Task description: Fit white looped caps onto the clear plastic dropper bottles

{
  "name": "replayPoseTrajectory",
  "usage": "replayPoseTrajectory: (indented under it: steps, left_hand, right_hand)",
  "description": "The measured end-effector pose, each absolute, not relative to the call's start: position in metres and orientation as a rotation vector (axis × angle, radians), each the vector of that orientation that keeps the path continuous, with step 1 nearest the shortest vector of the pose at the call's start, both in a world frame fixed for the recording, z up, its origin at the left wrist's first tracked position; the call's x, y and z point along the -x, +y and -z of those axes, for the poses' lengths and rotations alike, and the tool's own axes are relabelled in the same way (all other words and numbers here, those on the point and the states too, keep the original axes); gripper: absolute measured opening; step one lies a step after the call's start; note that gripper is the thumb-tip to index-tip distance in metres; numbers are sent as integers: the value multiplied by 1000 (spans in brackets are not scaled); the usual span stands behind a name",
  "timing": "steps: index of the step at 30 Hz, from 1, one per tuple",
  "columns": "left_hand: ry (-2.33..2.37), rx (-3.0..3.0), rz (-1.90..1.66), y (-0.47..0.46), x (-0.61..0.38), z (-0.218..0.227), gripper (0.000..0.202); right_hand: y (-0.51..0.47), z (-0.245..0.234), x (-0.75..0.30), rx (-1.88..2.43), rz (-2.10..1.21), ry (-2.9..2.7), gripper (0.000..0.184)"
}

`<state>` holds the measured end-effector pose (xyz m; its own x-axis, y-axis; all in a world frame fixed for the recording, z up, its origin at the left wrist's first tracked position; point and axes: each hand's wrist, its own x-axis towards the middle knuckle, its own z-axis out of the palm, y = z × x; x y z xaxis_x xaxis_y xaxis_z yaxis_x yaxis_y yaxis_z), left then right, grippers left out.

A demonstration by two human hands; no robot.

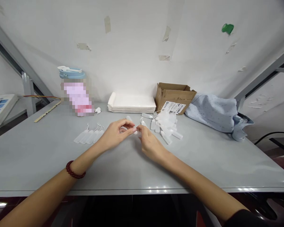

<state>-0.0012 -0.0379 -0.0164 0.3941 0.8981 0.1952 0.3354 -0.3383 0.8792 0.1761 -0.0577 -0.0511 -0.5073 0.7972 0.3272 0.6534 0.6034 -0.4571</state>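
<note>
Both my hands meet over the middle of the table. My left hand (117,134) pinches at a small whitish translucent tag (136,132), and the fingertips of my right hand (152,145) close on it from the other side. Fingers hide most of this piece. Just behind my left fingers, another translucent tag (129,118) pokes out. To the left lies a row of several flat translucent tags (85,137) with white string loops. A loose heap of similar tags (165,121) lies beyond my right hand.
At the back stand a stack of white foam sheets (132,102) and an open cardboard box (172,97). Light blue cloth (210,110) lies at right. A blue-lidded container (72,74), partly pixelated, and a thin stick (47,112) are at left.
</note>
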Motion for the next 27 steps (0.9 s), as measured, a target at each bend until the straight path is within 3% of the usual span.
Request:
replayPoseTrajectory:
  steps: [5,10,21,27]
  left_hand:
    - [1099,-1810,-637,-38,2,16,36]
    - [994,-1849,-673,-42,1,16,24]
    - [1054,-1837,-646,-36,3,17,34]
    - [1189,-1640,-757,-32,5,16,46]
  right_hand:
    - [-59,52,-176,1145,-235,-2365,55]
    - [-58,49,-176,1148,-297,-2400,39]
    - [-57,56,-173,1077,-384,-2256,49]
    - [-52,50,-177,1205,-23,-2181,28]
